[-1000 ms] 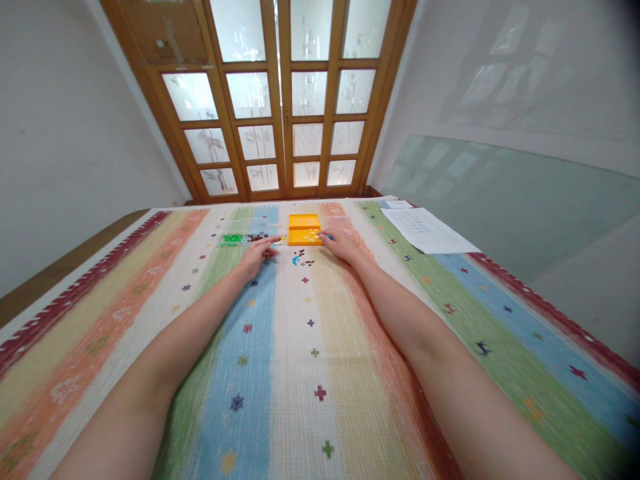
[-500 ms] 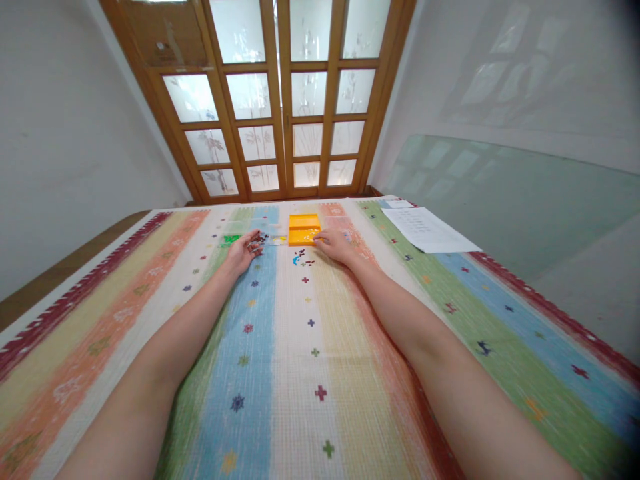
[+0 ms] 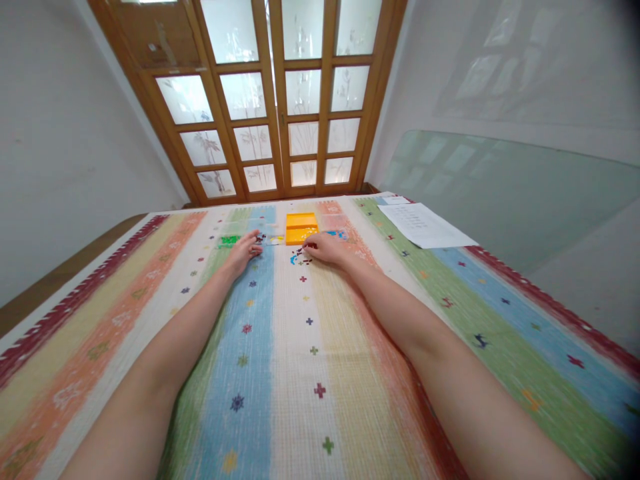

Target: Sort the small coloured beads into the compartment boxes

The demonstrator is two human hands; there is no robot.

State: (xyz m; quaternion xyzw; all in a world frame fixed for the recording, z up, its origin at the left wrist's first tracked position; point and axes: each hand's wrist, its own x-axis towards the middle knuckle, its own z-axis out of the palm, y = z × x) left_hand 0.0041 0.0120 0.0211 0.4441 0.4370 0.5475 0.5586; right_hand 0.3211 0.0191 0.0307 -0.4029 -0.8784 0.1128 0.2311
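My right hand (image 3: 325,248) has its fingertips low at a small loose pile of dark and blue pieces (image 3: 294,259) on the cloth. Its fingers are pinched together, and anything between them is too small to make out. Just beyond the pile lies an open yellow box (image 3: 302,221) with small pale pieces in its nearer half. My left hand (image 3: 245,252) rests with fingers apart beside a batch of dark red pieces (image 3: 261,238). Green pieces (image 3: 230,241) lie to its left. Blue and red pieces (image 3: 339,235) sit right of the yellow box, partly behind my right hand.
A striped, patterned tablecloth (image 3: 291,373) covers the table. White printed sheets (image 3: 425,225) lie at the right back. Small yellow pieces (image 3: 277,239) are between my left hand and the box. Glazed wooden doors (image 3: 280,127) stand behind the table.
My right hand has moved from the yellow box's near right corner down toward me, to the loose pile. The view has shifted slightly. My left hand stays in about the same place.
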